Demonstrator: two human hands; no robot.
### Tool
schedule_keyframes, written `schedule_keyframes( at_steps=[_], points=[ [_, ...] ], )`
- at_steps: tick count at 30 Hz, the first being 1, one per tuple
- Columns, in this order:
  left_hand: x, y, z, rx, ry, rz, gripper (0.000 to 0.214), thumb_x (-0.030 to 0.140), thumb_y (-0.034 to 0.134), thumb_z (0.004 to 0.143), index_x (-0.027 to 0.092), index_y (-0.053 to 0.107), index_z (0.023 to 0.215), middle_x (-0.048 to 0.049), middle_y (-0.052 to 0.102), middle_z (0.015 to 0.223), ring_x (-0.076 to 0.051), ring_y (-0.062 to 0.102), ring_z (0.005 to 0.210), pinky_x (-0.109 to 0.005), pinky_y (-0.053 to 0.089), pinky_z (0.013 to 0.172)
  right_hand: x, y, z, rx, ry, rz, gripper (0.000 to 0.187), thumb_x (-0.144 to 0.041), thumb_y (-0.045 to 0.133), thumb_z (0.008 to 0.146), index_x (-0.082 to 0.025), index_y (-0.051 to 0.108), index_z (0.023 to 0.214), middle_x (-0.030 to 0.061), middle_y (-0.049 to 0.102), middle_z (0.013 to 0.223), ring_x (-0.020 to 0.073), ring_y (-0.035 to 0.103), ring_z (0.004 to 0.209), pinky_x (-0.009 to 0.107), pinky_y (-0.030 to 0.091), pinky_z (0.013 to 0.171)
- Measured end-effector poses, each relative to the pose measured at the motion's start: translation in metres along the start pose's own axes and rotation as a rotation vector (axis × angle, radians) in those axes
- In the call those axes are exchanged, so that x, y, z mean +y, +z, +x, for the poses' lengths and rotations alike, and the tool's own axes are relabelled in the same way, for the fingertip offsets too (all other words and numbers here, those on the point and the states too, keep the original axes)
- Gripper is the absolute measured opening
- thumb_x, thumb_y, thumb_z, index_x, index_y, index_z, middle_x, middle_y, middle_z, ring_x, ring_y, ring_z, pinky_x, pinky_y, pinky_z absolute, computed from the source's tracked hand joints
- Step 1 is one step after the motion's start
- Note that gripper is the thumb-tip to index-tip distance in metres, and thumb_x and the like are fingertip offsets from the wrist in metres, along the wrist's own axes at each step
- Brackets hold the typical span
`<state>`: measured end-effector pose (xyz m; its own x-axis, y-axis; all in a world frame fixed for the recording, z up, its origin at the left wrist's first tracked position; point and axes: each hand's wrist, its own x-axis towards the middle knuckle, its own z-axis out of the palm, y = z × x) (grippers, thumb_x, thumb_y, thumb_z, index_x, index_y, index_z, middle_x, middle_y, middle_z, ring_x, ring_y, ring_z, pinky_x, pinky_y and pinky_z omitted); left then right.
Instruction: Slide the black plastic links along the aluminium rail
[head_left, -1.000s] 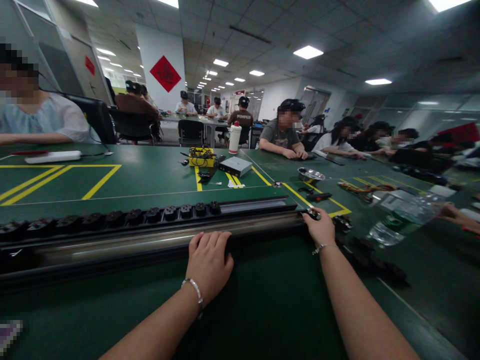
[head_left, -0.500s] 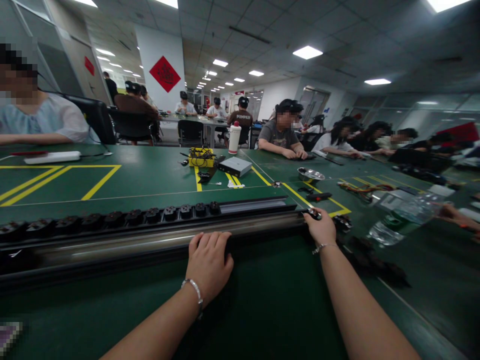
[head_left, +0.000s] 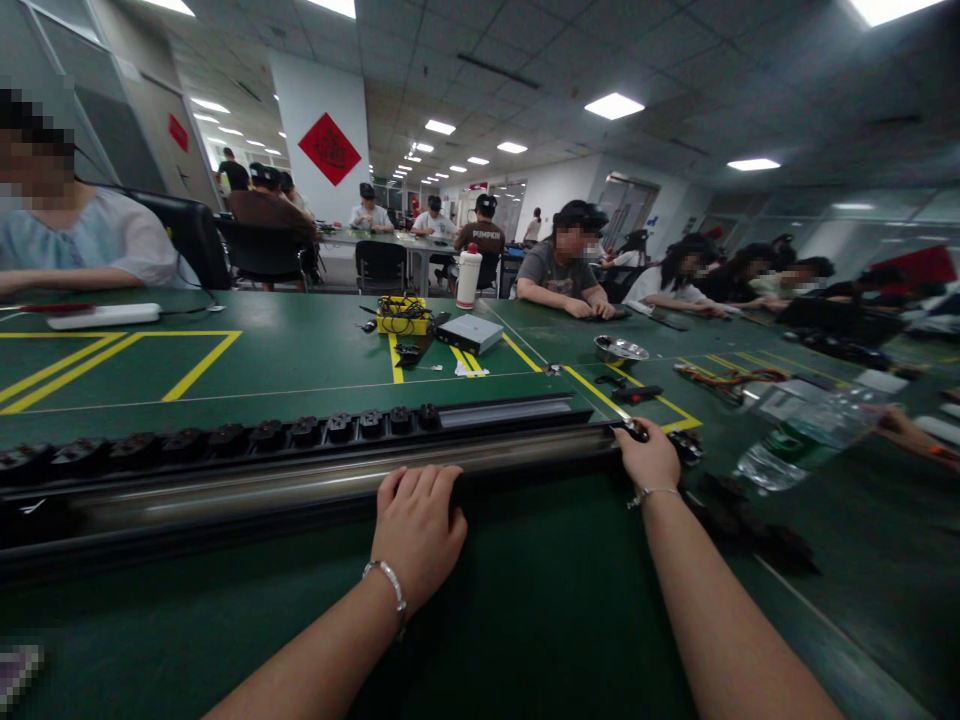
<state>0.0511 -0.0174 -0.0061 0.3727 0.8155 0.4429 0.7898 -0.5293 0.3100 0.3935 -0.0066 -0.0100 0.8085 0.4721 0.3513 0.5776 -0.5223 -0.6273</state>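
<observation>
A long black channel (head_left: 292, 484) with a shiny inner face runs from the left edge across the green table. My left hand (head_left: 420, 520) lies over its near wall, fingers curled over the edge and gripping it. At the channel's right end, my right hand (head_left: 651, 455) is closed, with thumb and index finger round a small dark shiny piece (head_left: 636, 430) mostly covered by the fingers. Behind the channel lies a parallel black rail (head_left: 510, 410) with a row of black socket modules (head_left: 305, 430) along its left part.
Beyond the rails are a yellow box with cables (head_left: 403, 314), a grey box (head_left: 470, 333), a white bottle (head_left: 469, 275) and a metal bowl (head_left: 621, 349). To the right are a clear water bottle (head_left: 806, 435) and dark parts (head_left: 750, 520). Several people sit around the tables.
My right hand has shifted slightly to the right with the small dark piece, beyond the channel's end. My left hand and the channel have hardly moved.
</observation>
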Motion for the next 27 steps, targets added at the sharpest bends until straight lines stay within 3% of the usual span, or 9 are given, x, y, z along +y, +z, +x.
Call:
schedule_keyframes(
  at_steps=[27],
  points=[
    [0.0003, -0.0003, -0.0003, -0.001, 0.000, 0.005, 0.035, 0.023, 0.047, 0.074, 0.026, 0.052, 0.108, 0.0003, 0.061, 0.101, -0.018, 0.050, 0.099, -0.040, 0.021, 0.099, -0.0061, -0.0087, -0.0026, -0.033, 0.048, -0.065, 0.044, -0.043, 0.054, 0.069, -0.021, 0.061, 0.106, 0.0086, 0.063, 0.093, 0.0225, 0.057, 0.080, 0.033, 0.044, 0.071]
  ],
)
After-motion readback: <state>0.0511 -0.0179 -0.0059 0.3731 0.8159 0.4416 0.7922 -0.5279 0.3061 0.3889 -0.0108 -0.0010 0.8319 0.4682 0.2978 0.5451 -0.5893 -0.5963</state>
